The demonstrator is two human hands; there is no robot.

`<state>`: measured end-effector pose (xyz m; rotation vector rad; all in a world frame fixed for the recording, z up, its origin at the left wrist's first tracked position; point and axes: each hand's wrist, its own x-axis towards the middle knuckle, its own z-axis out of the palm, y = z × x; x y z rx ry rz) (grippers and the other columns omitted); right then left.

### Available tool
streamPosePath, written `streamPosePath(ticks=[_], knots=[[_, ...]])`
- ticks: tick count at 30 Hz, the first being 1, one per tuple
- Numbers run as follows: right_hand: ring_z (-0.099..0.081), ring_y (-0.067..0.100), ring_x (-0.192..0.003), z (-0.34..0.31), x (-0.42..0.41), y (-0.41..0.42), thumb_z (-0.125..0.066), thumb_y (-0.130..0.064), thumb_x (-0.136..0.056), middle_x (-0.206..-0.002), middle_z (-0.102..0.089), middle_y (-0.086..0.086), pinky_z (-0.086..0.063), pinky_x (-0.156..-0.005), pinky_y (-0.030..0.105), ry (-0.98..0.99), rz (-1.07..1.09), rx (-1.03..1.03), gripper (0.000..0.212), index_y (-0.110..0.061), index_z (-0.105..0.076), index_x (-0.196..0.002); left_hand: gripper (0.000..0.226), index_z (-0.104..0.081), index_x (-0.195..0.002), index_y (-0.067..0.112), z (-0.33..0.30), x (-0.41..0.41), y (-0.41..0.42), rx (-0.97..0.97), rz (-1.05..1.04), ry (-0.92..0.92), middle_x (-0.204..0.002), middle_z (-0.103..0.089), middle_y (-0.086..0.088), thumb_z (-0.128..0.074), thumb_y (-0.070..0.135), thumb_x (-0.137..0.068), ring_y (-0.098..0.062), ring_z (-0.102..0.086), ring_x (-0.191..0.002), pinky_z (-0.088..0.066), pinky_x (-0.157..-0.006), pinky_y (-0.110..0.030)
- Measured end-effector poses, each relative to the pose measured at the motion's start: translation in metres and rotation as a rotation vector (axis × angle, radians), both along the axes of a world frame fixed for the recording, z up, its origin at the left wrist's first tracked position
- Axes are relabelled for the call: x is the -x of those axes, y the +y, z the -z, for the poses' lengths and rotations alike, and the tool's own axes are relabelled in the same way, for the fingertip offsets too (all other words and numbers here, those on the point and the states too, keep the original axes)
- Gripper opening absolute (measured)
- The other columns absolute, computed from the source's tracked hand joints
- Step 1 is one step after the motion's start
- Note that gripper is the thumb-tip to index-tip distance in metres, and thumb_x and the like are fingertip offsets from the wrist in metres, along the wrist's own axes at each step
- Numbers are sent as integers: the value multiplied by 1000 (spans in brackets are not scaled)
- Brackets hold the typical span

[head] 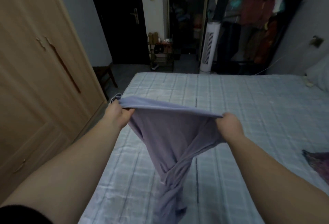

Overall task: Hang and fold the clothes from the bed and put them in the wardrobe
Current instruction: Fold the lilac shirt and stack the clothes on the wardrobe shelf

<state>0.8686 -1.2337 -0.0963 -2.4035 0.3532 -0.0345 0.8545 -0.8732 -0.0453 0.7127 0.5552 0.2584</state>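
A lavender garment hangs stretched between both hands above the bed. My left hand grips its top edge at the left corner. My right hand grips the same edge at the right corner. Below the hands the cloth narrows and twists, and its lower end rests on the blue checked bedcover. The wooden wardrobe stands at the left with its doors closed.
A dark purple garment lies at the bed's right edge, and a pillow sits at the far right. Beyond the bed stand a white tower fan, a rack of hanging clothes, a small shelf and a dark door.
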Motion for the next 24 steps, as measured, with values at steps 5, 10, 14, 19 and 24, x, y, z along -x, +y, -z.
streamPosePath(ticks=[5,10,14,19,24], knots=[[-58,35,-81,-114,-55,10,-51,-15,-89,-91,-64,16,-41,-69,34,-222,20,72,13,-11,-63,-88,30,-55,-84,14,-69,-38,12,12,-10,-131,-99,-62,-23,-35,5,-103,-38,-61,-92,-54,-69,-57],[-53,32,-67,-183,-47,12,-45,-12,-86,-70,-55,9,-38,-54,34,-394,55,109,16,-15,-47,-70,31,-52,-80,15,-129,-43,14,25,25,-204,-101,-60,-20,-33,8,-103,-35,-60,-90,-47,-93,-54],[-54,27,-67,-194,-2,9,-44,-10,-86,-72,-57,3,-35,-52,31,-428,60,234,16,-21,-50,-76,27,-53,-82,15,-140,-13,23,33,45,-199,-99,-60,-17,-36,9,-102,-33,-59,-88,-53,-75,-48],[-56,25,-74,-152,80,11,-54,-14,-87,-84,-60,4,-36,-56,29,-194,-28,428,10,-23,-55,-83,29,-54,-80,14,-88,47,41,-88,54,-55,-98,-55,-12,-38,4,-103,-25,-57,-83,-56,-63,-35],[-65,30,-85,-41,164,7,-57,-42,-88,-90,-68,3,-39,-63,31,-154,-142,492,20,-25,-48,-81,33,-55,-82,2,24,117,63,-225,181,209,-94,-54,-16,-31,-11,-100,-30,-57,-95,-57,-70,-32]])
